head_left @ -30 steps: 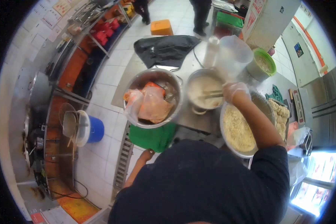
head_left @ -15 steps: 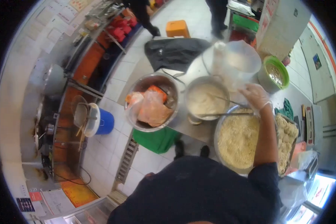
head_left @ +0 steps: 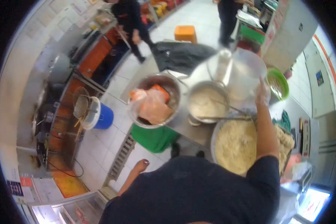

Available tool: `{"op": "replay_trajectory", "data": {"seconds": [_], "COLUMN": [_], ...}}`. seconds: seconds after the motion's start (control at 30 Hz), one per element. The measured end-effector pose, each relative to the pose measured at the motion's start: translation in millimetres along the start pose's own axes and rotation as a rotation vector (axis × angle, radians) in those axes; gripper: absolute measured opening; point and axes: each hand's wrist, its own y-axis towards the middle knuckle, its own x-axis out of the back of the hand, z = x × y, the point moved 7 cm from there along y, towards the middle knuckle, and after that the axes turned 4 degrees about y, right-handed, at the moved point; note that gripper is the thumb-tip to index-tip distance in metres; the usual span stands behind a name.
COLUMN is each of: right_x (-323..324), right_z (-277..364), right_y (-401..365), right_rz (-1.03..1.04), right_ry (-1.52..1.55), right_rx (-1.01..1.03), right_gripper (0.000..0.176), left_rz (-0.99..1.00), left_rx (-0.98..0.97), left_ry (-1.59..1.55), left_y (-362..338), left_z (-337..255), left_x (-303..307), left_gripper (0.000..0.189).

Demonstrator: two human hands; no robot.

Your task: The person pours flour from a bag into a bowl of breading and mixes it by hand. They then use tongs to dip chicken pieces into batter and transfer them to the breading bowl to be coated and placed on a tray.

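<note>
My right hand (head_left: 263, 95), in a thin clear plastic glove, is at the right side of a translucent plastic bucket (head_left: 246, 72). Its fingers stretch upward along the bucket's wall, somewhat blurred. Under my right forearm stands a wide basin (head_left: 212, 143) of pale yellow crumbly flour (head_left: 235, 143). Beside it is a metal pot (head_left: 190, 112) of whitish batter (head_left: 207, 100), with a pair of long thin rods (head_left: 227, 118) lying across pot and basin. Low beside my body, away from the table, my left hand (head_left: 141, 165) hangs with fingers curled and nothing visible in it.
A steel bowl (head_left: 134, 119) with a plastic bag (head_left: 156, 108) stands at the table's left. Behind the bucket is a green basin (head_left: 285, 80); a tray of coated pieces (head_left: 285, 143) sits right. A blue bucket (head_left: 105, 116) stands on the floor. Two people (head_left: 130, 22) are beyond the table.
My right hand has moved from above the flour basin to the bucket's right side. My left hand has come into view. The view has shifted, and a person at the back shows more fully.
</note>
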Motion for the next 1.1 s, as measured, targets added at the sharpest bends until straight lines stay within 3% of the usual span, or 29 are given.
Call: {"op": "replay_trajectory", "data": {"seconds": [0.07,0.13,0.17,0.2,0.33,0.43,0.5,0.57,0.67,0.83,0.97,1.0,1.1], "right_x": [6,-2,-3,8,22,21,19,19,11,5,-3,-8,-16], "right_z": [-10,-57,-70,-81,-48,-15,48,90,111,151,153,150,153], "right_y": [17,33,44,63,93,105,96,91,90,85,83,81,83], "right_rz": [-0.063,-0.103,-0.096,-0.090,0.020,0.155,0.316,0.282,0.329,0.343,0.374,0.420,0.485], "right_ry": [-0.103,0.850,0.847,0.745,0.616,0.525,0.452,0.273,0.315,0.254,0.183,0.096,0.026], "right_rx": [0.170,-0.512,-0.515,-0.284,-0.088,-0.015,-0.140,0.202,0.131,0.410,0.407,0.431,0.465], "right_gripper": [0.027,0.029,0.029,0.028,0.025,0.023,0.022,0.026,0.034,0.040,0.040,0.024,0.013], "left_rz": [0.034,0.041,0.045,0.060,0.103,0.061,0.043,0.023,0.079,0.077,0.079,0.074,0.092], "left_rx": [0.046,-0.067,-0.062,-0.023,0.006,0.105,0.102,0.094,0.073,0.018,0.039,0.038,0.084], "left_ry": [-0.004,0.108,0.104,0.074,-0.010,0.109,0.098,0.093,0.073,0.094,0.127,0.123,0.124], "left_y": [-7,-6,-7,-10,-21,-26,-24,-20,-10,-6,-5,-4,-4], "left_z": [6,34,45,58,83,65,49,34,12,-12,-6,-5,10], "left_x": [-7,-18,-20,-23,-25,-20,-20,-21,-24,-19,-17,-17,-28], "left_gripper": [0.035,0.035,0.035,0.035,0.036,0.037,0.037,0.036,0.034,0.036,0.037,0.037,0.038]}}
